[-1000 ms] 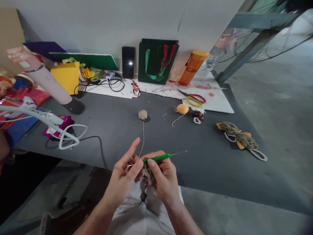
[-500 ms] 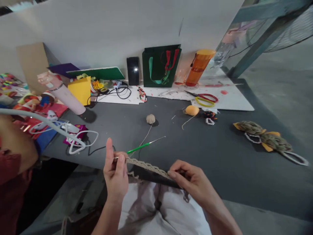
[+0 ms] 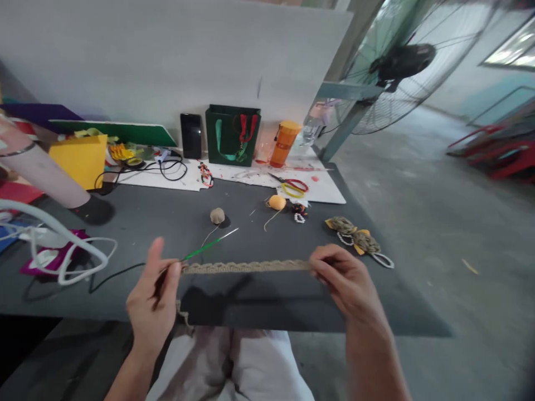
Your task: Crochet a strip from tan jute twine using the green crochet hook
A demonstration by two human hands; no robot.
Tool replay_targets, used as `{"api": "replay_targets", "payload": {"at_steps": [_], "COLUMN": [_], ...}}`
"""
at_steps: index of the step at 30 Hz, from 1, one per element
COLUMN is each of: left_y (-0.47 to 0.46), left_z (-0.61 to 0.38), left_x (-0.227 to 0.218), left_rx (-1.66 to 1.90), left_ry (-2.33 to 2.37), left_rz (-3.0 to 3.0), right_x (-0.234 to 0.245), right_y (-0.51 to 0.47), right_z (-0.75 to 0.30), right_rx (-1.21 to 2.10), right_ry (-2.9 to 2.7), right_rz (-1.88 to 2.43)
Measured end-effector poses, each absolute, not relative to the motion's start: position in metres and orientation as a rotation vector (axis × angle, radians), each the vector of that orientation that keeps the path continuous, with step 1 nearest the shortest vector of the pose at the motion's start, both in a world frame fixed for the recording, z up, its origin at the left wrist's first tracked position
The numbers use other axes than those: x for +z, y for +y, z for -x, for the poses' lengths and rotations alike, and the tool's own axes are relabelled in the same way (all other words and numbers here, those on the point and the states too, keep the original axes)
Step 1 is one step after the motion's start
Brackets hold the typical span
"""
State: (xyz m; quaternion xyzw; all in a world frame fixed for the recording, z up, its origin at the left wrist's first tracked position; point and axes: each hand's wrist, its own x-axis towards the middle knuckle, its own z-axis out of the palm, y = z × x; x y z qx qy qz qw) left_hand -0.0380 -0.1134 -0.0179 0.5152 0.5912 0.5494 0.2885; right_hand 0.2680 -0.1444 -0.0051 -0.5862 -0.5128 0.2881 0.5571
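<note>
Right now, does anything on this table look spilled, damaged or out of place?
Yes: the white board beneath the scissors looks stained, with a reddish smudge on it, though I can't tell whether something spilled. The crocheted strip stretched between your hands looks straight, with no visible damage.

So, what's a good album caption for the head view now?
Left hand and right hand hold a beige yarn strip straight above the dark table, green-handled hook beside the left.
</note>
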Motion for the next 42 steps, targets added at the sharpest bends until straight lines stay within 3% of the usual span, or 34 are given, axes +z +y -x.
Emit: {"api": "replay_targets", "payload": {"at_steps": [4, 8, 13, 33, 42], "left_y": [-0.103, -0.104, -0.104, -0.105, -0.106], "left_z": [0.040, 0.043, 0.045, 0.052, 0.042], "left_x": [-0.038, -0.049, -0.049, -0.052, -0.047], "left_rx": [1.109, 1.054, 1.027, 1.001, 1.010], "left_ry": [1.598, 1.588, 1.594, 1.637, 1.641], "left_rz": [-1.649, -1.663, -1.632, -1.847, -1.586], "right_x": [-0.043, -0.062, -0.060, -0.063, -0.059], "right_y": [-0.144, -0.165, -0.184, -0.180, -0.181], "right_z": [-0.271, -0.248, -0.221, -0.231, -0.232], "right_rx": [0.325, -0.091, -0.081, -0.115, -0.166], "right_ry": [-1.454, -1.533, -2.021, -1.958, -1.850], "right_rz": [1.707, 1.768, 1.694, 2.003, 1.811]}}
